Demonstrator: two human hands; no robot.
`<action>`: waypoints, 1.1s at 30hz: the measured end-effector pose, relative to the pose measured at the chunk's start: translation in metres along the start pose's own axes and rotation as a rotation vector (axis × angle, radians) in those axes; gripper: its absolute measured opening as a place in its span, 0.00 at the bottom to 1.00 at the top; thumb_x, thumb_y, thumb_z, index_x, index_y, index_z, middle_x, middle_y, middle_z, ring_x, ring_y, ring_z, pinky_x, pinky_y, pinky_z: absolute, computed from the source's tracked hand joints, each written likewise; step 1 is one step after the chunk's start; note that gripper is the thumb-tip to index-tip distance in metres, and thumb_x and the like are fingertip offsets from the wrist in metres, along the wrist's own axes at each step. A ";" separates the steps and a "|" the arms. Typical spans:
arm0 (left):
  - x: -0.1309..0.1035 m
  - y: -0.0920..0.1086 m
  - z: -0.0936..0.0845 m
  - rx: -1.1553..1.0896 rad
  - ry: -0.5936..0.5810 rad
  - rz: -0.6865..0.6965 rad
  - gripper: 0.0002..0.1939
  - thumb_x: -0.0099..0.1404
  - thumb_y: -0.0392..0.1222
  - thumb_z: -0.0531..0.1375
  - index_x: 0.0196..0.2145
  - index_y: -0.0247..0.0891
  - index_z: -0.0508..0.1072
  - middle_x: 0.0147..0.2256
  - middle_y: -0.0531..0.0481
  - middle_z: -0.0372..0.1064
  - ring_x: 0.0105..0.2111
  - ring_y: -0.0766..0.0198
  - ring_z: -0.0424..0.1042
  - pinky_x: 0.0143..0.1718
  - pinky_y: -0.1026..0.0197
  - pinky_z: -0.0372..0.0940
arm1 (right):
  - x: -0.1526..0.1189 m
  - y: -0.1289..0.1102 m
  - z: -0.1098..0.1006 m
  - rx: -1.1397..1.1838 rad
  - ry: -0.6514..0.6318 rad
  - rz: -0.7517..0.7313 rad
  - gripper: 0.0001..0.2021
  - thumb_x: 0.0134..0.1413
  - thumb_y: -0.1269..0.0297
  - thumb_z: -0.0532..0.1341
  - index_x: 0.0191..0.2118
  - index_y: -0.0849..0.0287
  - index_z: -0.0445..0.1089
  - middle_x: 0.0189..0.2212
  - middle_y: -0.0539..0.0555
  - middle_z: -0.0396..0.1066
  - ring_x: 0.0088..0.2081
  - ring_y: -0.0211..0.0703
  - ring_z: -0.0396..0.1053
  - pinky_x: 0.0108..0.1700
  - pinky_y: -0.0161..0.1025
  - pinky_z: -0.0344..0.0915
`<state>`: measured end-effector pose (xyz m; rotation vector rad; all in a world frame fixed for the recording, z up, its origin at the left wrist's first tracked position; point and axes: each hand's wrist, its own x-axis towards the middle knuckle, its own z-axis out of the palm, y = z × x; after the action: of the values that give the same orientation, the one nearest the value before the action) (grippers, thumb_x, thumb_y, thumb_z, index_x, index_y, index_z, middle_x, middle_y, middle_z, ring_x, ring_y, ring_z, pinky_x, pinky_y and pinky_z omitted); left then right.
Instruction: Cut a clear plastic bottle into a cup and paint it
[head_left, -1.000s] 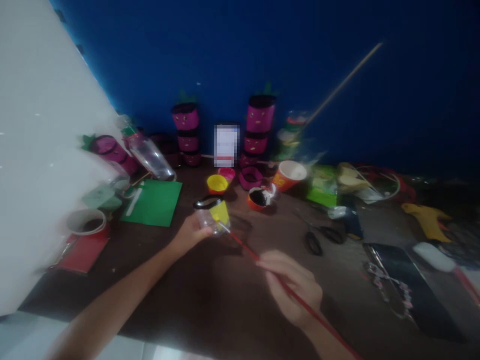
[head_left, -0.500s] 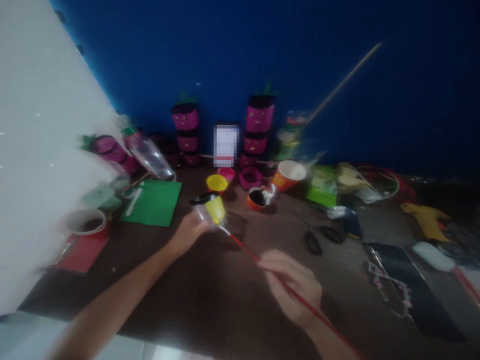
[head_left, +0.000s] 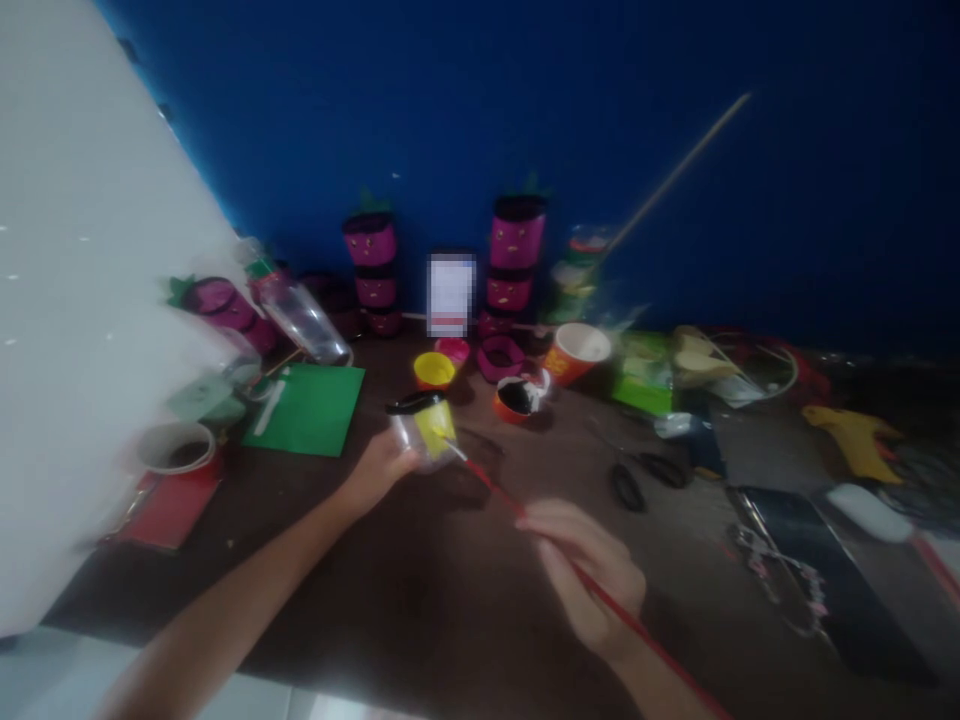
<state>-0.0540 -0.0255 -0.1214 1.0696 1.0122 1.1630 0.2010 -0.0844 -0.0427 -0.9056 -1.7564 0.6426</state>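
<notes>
My left hand point(head_left: 381, 462) holds a small clear plastic cup point(head_left: 409, 436) with a black rim, tilted on its side. Yellow paint point(head_left: 436, 424) covers part of its wall. In my right hand point(head_left: 589, 568) is a long red paintbrush point(head_left: 487, 481), its tip touching the yellow area. Just behind the cup stands a yellow paint pot point(head_left: 433, 371), with a pink pot point(head_left: 452, 353) beside it. An orange pot with dark contents point(head_left: 514, 400) is to the right, near a purple ring point(head_left: 501, 357).
Purple stacked figures point(head_left: 517, 235) stand against the blue wall. Left are a green sheet point(head_left: 319, 410), a leaning bottle point(head_left: 304, 318) and a paper cup point(head_left: 176, 450). Right lie black scissors point(head_left: 627, 486), a dark phone point(head_left: 821, 570) and a yellow glue gun point(head_left: 851, 435). An orange cup point(head_left: 576, 352) stands behind.
The brush tip has moved slightly right and up on the yellow patch. The cup in my left hand has turned a little, showing more yellow.
</notes>
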 end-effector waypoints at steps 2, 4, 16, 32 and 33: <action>-0.001 0.003 0.002 -0.039 0.008 -0.009 0.23 0.51 0.49 0.66 0.44 0.36 0.75 0.43 0.41 0.74 0.46 0.48 0.70 0.52 0.45 0.60 | 0.000 0.000 0.000 0.001 -0.013 -0.001 0.11 0.50 0.77 0.56 0.34 0.58 0.73 0.30 0.54 0.73 0.33 0.41 0.73 0.33 0.34 0.70; -0.001 0.008 0.006 -0.087 0.012 -0.014 0.24 0.51 0.50 0.66 0.43 0.36 0.75 0.42 0.41 0.74 0.45 0.48 0.71 0.51 0.44 0.61 | 0.000 0.001 -0.001 0.007 -0.017 -0.015 0.11 0.50 0.77 0.56 0.34 0.58 0.72 0.29 0.54 0.73 0.33 0.41 0.72 0.32 0.34 0.69; -0.004 0.025 0.016 -0.299 -0.051 -0.008 0.25 0.50 0.51 0.67 0.44 0.38 0.74 0.44 0.42 0.74 0.45 0.49 0.73 0.51 0.45 0.63 | 0.002 -0.001 -0.001 -0.015 0.031 -0.010 0.10 0.50 0.77 0.56 0.34 0.59 0.73 0.30 0.56 0.73 0.33 0.42 0.72 0.33 0.37 0.70; -0.006 0.025 0.016 -0.342 -0.106 0.022 0.24 0.55 0.53 0.64 0.46 0.36 0.73 0.44 0.40 0.74 0.44 0.48 0.73 0.49 0.44 0.64 | 0.000 0.000 -0.006 0.012 0.031 -0.009 0.09 0.51 0.76 0.56 0.32 0.59 0.72 0.27 0.55 0.72 0.31 0.43 0.72 0.31 0.38 0.69; -0.006 0.024 0.016 -0.344 -0.102 0.019 0.24 0.55 0.52 0.64 0.46 0.36 0.73 0.44 0.40 0.74 0.44 0.49 0.73 0.49 0.45 0.64 | 0.000 0.000 -0.006 0.012 0.030 -0.009 0.08 0.51 0.76 0.56 0.32 0.59 0.72 0.26 0.55 0.72 0.30 0.43 0.72 0.30 0.38 0.69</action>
<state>-0.0439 -0.0314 -0.0940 0.8556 0.6924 1.2330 0.2070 -0.0848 -0.0407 -0.8944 -1.7272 0.6292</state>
